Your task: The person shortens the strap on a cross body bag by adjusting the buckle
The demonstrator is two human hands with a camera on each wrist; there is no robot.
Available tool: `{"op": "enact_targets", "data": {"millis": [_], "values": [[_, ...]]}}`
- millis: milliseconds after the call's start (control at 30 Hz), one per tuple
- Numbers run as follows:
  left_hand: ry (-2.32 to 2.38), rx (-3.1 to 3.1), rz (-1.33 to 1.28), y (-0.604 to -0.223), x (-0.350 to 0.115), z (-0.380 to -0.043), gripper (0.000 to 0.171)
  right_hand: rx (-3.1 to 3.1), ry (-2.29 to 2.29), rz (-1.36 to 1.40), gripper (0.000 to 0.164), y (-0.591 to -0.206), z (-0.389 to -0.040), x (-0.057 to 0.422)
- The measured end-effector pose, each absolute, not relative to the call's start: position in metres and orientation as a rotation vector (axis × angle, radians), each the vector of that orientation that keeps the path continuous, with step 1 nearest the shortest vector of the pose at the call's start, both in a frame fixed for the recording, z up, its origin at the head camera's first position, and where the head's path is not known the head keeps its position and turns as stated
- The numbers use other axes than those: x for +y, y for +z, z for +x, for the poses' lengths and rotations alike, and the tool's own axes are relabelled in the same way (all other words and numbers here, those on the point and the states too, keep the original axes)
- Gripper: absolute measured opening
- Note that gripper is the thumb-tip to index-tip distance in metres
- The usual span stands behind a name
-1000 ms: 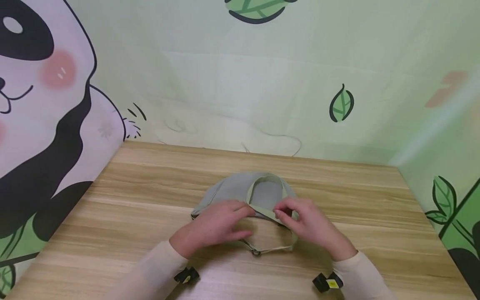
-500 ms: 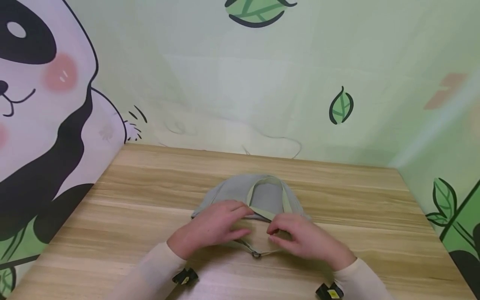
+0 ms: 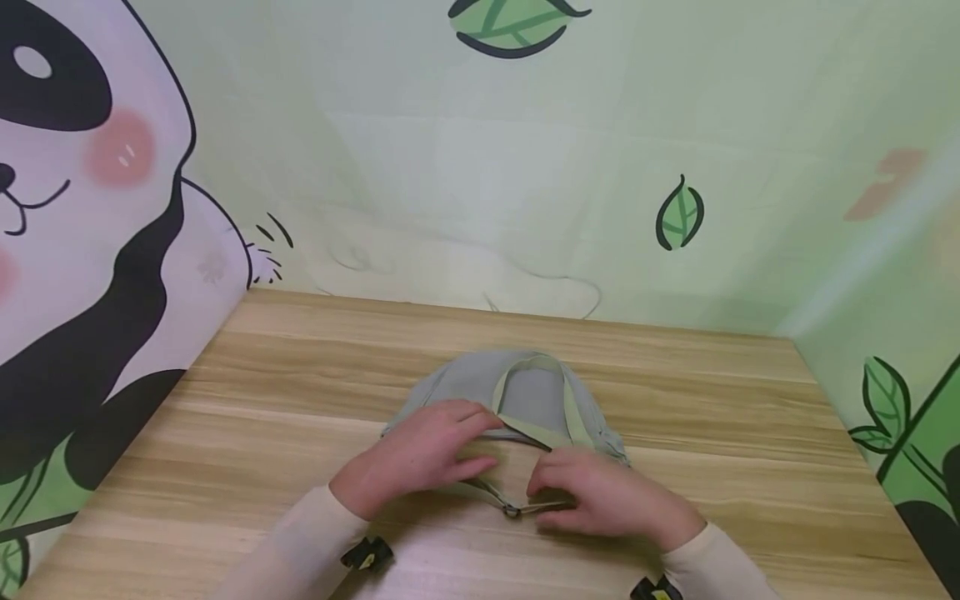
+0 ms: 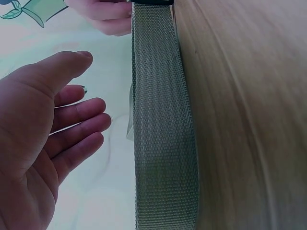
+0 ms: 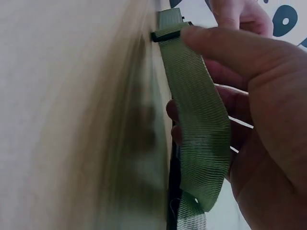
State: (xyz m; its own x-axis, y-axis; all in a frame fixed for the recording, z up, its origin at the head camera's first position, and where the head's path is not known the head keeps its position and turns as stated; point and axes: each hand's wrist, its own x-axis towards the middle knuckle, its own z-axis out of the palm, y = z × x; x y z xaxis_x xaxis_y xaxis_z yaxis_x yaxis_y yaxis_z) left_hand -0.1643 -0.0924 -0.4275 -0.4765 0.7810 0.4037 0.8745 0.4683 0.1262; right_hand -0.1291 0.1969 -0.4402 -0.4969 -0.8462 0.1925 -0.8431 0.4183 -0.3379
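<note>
A grey fabric bag (image 3: 465, 375) with pale green webbing lies on the wooden table, its carry loop (image 3: 573, 408) standing out on top. Toward me a webbing strap (image 4: 163, 120) with a dark slider buckle (image 3: 512, 511) hangs off it. At the bag's near left edge is my left hand (image 3: 423, 454), palm down; in the left wrist view its fingers are loosely bent and hold nothing. My right hand (image 3: 611, 500) has the strap between thumb and fingers. In the right wrist view the thumb touches the strap (image 5: 196, 105) close to the buckle, and the fingers pass behind it.
The wooden table (image 3: 285, 375) meets a pale green printed backdrop (image 3: 450, 167) behind and at the sides. A panda picture (image 3: 112, 208) covers the left side. Small black devices (image 3: 367, 553) are strapped at both wrists.
My right hand has come away from the base of the carry loop and moved toward me, down to the strap near the buckle. The left hand has barely shifted.
</note>
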Motion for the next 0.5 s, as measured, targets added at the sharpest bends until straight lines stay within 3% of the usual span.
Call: {"op": "enact_targets", "data": {"millis": [267,500], "values": [[-0.473,-2.417,-1.413,-0.4284,-0.0936,-0.1653,0.039,2.652,-0.604,-1.557,0.003,-0.4465,-0.1305,0.1961],[-0.479,-2.43,-1.404,-0.4274,-0.0945,-0.165,0.037,2.641,-0.723,-1.484,0.004,-0.4443,-0.1313,0.1971]]}}
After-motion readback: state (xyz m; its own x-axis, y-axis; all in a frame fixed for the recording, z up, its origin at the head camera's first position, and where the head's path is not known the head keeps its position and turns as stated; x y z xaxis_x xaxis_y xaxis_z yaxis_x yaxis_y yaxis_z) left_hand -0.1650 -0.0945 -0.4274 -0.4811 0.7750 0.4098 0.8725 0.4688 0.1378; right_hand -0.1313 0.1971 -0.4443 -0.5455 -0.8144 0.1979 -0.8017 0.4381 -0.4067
